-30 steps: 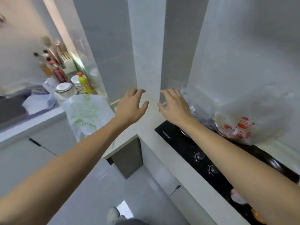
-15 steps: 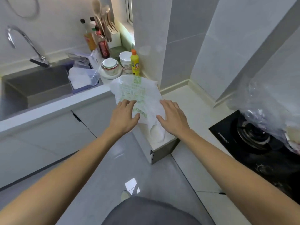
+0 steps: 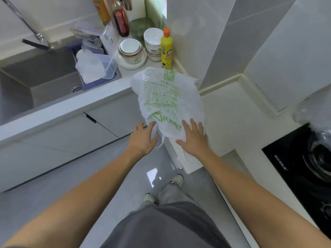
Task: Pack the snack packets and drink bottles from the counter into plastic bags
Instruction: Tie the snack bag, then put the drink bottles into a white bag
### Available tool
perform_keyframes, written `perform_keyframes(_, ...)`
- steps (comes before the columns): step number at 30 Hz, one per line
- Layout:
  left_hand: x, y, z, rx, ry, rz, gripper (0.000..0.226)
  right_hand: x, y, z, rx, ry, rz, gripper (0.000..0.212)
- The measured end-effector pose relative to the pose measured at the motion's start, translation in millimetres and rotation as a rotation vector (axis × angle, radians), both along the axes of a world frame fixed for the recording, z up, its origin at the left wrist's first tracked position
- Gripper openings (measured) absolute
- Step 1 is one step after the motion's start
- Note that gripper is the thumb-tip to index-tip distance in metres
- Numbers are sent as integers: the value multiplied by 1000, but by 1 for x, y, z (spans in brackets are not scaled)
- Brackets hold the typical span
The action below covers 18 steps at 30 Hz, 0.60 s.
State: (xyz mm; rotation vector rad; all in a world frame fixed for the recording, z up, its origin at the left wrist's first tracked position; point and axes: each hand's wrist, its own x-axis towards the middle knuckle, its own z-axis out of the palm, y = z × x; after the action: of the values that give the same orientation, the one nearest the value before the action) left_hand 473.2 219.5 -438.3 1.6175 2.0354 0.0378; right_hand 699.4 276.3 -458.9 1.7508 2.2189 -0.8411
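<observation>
A white plastic bag with green print (image 3: pixel 166 101) lies on the inner corner of the pale counter (image 3: pixel 232 126), its near end hanging over the edge. My left hand (image 3: pixel 143 138) reaches to the bag's near left edge with fingers spread and fairly straight. My right hand (image 3: pixel 193 136) lies flat on the bag's near right part, fingers straight. Neither hand grips anything that I can see. A clear plastic bag (image 3: pixel 315 120) sits on the black hob (image 3: pixel 304 167) at the far right, mostly cut off. No snack packets or drink bottles show on the counter.
A yellow bottle with an orange cap (image 3: pixel 166 49), stacked bowls (image 3: pixel 130 51) and a white cup (image 3: pixel 153 40) stand behind the bag. Sauce bottles (image 3: pixel 120 18) line the wall. A sink (image 3: pixel 35 79) with a tap and a clear box (image 3: pixel 96 67) lies left. My legs and shoes are below.
The view swung from the wall corner and hob down to the printed bag. Both hands came down from mid-air onto the bag's near end.
</observation>
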Motion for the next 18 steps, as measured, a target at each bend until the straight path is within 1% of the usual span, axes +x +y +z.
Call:
perform_keyframes(4, -9, 39, -16, 13, -219, 177, 71, -5, 19, -19, -27, -14, -20, 91)
perform_keyframes(6, -14, 54, -24, 44, -263, 188, 72, -5, 26, -28, -16, -20, 10, 88)
perform_keyframes(9, -17, 74, -34, 52, -318, 199, 67, -6, 30, -40, -4, -50, 37, 84)
perform_keyframes(11, -21, 82, -41, 66, -352, 202, 64, -7, 28, -47, 56, -80, 25, 79)
perform_keyframes(13, -25, 89, -48, 71, -336, 170, 59, -8, 25, -52, 182, -59, -22, 65)
perform_keyframes(15, -30, 93, -53, 69, -311, 119, 49, -10, 23, -55, 276, -23, -68, 44)
perform_keyframes(18, -38, 93, -50, 68, -325, 39, 26, -9, 11, -56, 282, 36, -149, 22)
